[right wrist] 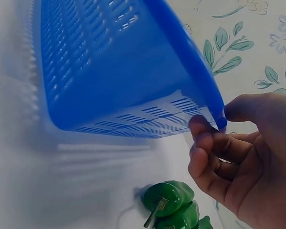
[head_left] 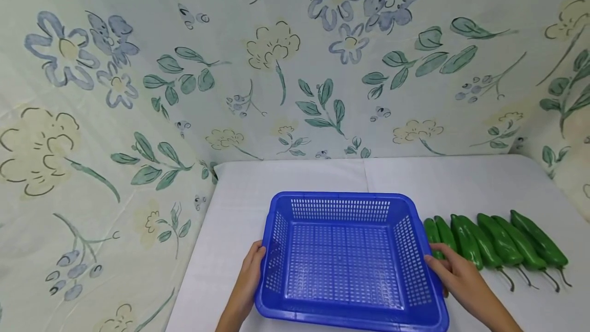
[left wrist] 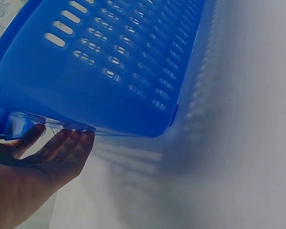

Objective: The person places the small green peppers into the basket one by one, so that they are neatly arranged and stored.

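Note:
An empty blue plastic basket [head_left: 341, 311] with slotted walls is in front of me on the white cloth, seen from above in the head view. My left hand [head_left: 249, 275] holds its left side by the rim; in the left wrist view the fingertips [left wrist: 87, 138] meet the outer wall. On the opposite side, my right hand [head_left: 456, 273] pinches the rim, thumb above and curled fingers beneath, as the right wrist view shows. Just beyond that hand lie several long green peppers [head_left: 500, 240] in a row, the nearest partly hidden by the basket and fingers.
A white cloth [head_left: 461, 183] covers the table. Floral fabric [head_left: 286, 65] hangs behind it and along both sides. The peppers' thin stems [head_left: 551, 282] point toward the table's near side.

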A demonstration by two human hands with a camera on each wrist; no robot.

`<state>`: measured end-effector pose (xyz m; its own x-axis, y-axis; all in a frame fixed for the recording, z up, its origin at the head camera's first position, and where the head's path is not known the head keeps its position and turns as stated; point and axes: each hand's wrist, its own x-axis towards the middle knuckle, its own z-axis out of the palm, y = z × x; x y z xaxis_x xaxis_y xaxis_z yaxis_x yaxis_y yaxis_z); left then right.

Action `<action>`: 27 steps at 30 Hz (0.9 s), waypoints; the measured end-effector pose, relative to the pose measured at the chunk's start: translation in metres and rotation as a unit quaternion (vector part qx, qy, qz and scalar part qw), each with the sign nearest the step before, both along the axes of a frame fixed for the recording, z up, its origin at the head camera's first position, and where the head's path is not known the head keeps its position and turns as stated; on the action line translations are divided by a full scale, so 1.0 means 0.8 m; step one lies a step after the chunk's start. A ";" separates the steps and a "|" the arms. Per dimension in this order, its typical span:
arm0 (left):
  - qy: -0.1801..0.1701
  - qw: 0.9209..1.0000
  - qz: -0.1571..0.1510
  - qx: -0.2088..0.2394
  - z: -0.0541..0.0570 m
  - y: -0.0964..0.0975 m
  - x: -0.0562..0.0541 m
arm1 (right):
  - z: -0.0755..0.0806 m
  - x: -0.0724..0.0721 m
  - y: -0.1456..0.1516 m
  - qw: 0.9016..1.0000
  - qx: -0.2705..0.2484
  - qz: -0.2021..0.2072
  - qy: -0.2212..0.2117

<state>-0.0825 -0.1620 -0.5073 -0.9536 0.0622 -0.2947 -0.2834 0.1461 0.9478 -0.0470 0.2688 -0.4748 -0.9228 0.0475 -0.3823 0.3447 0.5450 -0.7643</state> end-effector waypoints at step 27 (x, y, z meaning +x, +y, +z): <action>0.024 0.999 0.011 -0.029 -0.010 0.002 0.002 | -0.015 -0.075 0.047 0.966 0.183 0.041 0.181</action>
<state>-0.0813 -0.1605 -0.5151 -0.9676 0.0247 -0.2514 -0.2421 0.1944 0.9506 -0.1066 0.3067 -0.4871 -0.9992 0.0403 -0.0060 0.0363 0.8151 -0.5782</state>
